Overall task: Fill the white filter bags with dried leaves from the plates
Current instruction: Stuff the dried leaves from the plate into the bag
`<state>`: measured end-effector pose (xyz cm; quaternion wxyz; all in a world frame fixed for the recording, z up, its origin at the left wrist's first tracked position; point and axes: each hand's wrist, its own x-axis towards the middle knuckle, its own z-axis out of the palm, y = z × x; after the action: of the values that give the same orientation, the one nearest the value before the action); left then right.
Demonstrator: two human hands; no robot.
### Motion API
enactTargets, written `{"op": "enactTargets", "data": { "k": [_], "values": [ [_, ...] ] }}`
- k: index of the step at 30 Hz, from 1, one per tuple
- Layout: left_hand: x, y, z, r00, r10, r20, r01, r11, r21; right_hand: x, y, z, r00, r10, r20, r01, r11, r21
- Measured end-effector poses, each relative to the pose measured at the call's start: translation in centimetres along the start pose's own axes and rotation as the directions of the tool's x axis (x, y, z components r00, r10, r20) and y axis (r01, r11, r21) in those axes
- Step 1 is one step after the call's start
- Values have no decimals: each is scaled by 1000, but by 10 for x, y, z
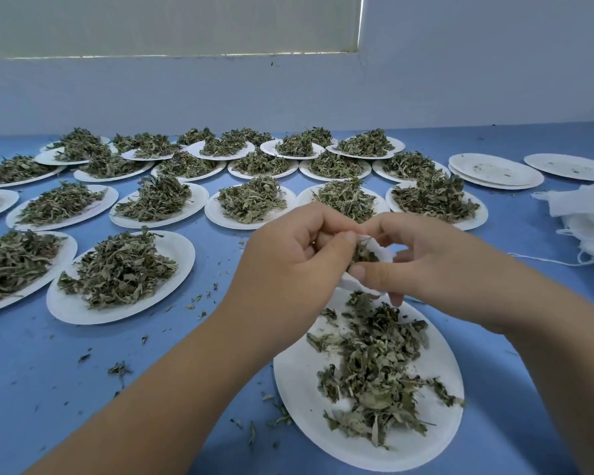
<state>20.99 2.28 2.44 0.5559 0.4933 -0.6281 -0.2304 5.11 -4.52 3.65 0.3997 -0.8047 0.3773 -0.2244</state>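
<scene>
The white filter bag [382, 258] hangs between my hands, just above the near plate [299, 399] on the desk [186, 354]. It looks featherlight and limp, so its mouth edge is the place to hold. The dried leaves [361, 252] in it seem brittle. My left grip [299, 248] pinches one edge and my right grip [422, 265] pinches the other. Both forearms angle inward.

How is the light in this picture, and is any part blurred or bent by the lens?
Head view: soft, even light, faint shadows only; bright slits edge the covered window; the left hand, right hand and filter bag look slightly blurred; the wide lens stretches the near plate.
</scene>
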Motion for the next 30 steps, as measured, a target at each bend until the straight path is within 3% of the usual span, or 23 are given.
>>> {"op": "enactTargets", "data": {
  "k": [3, 9, 13, 15, 18, 21, 30],
  "values": [
    [-2, 0, 3, 998, -14, 53, 15, 1000, -20, 1, -1, 5, 998, -44, -39, 45, 998, 32],
    [-3, -3, 6, 998, -21, 65, 21, 1000, 3, 3, 0, 16, 981, -100, -165, 81, 990, -118],
    [3, -5, -2, 997, -68, -47, 69, 997, 35, -2, -5, 5, 991, -88, -105, 96, 993, 74],
    [6, -6, -4, 992, -88, -94, 92, 995, 40, -4, -7, 1, 970, -154, -187, 177, 978, 111],
    [5, -4, -4, 992, -95, -81, 99, 994, 41, -4, -8, 3, 892, -324, -314, 332, 943, -30],
    [3, -3, -2, 994, -101, -38, 101, 995, 12, -2, -7, 12, 831, -450, -327, 413, 893, -179],
    [6, -5, -2, 991, -106, -77, 106, 994, 2, -4, -5, 9, 823, -484, -295, 404, 866, -293]
  ]
}}
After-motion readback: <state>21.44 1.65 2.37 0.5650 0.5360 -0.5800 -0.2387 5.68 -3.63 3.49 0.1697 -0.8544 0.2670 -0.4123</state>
